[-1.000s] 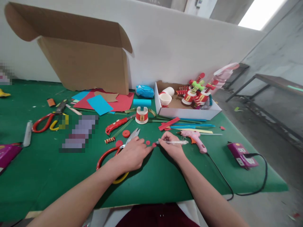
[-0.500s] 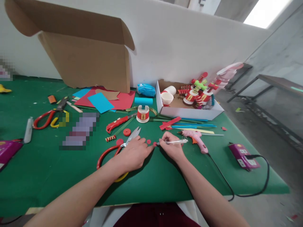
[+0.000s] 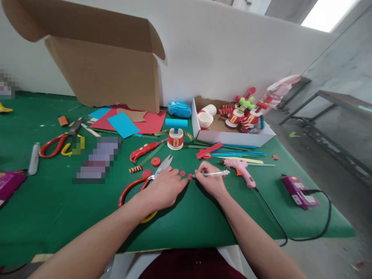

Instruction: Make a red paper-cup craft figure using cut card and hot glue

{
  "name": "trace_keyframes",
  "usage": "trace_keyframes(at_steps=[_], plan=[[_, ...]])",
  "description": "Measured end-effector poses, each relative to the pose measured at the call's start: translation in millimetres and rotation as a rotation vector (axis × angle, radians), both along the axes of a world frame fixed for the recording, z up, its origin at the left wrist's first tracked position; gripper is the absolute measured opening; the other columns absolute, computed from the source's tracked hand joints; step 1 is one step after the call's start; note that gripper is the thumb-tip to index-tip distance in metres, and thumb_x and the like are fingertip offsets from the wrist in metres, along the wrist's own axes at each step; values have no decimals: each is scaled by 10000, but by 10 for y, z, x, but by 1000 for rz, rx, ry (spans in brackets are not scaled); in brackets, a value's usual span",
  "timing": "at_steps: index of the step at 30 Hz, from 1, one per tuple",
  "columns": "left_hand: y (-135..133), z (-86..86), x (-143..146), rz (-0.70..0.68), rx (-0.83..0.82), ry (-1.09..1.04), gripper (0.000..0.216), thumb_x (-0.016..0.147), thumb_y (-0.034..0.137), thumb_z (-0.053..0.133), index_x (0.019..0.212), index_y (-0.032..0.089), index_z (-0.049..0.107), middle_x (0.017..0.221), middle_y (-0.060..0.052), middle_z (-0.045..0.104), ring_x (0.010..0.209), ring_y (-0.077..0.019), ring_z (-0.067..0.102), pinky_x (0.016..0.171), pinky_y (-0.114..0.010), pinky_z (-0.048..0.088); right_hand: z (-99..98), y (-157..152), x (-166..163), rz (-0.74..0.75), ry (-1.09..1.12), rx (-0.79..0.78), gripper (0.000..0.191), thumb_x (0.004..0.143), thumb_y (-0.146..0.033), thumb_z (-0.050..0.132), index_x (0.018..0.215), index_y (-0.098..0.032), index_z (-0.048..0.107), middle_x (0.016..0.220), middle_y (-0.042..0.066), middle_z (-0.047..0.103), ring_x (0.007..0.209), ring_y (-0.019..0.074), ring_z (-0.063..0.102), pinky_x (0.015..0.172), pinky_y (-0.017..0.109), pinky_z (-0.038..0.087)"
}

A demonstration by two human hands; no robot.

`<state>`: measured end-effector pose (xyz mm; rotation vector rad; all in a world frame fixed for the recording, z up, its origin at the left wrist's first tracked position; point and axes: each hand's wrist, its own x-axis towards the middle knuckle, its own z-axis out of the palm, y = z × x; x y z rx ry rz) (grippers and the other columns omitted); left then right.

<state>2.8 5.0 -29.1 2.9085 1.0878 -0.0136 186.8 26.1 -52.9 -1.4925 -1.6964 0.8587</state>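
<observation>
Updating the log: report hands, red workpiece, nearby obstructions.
Right hand holds pen, tip at small red disc. Left hand, index fingertip at disc. Scissors partly hidden by left hand.

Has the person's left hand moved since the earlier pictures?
No, not visibly: judged against the scissors partly hidden behind it, the left hand keeps the same place, with no clear shift either way.
</observation>
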Motion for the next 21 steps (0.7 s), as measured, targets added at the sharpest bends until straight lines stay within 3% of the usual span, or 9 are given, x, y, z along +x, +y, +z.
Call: trace_keyframes(at_steps=[21], plan=[[-8, -29, 3, -1, -8, -11, 381, 785, 134, 462, 1156, 142, 552, 847, -98, 627, 811, -238, 519, 734, -374, 342, 39, -3, -13, -3, -34, -1, 178, 684, -281, 512, 552, -212, 415, 481, -49, 430, 452, 96, 384, 459, 220, 292]])
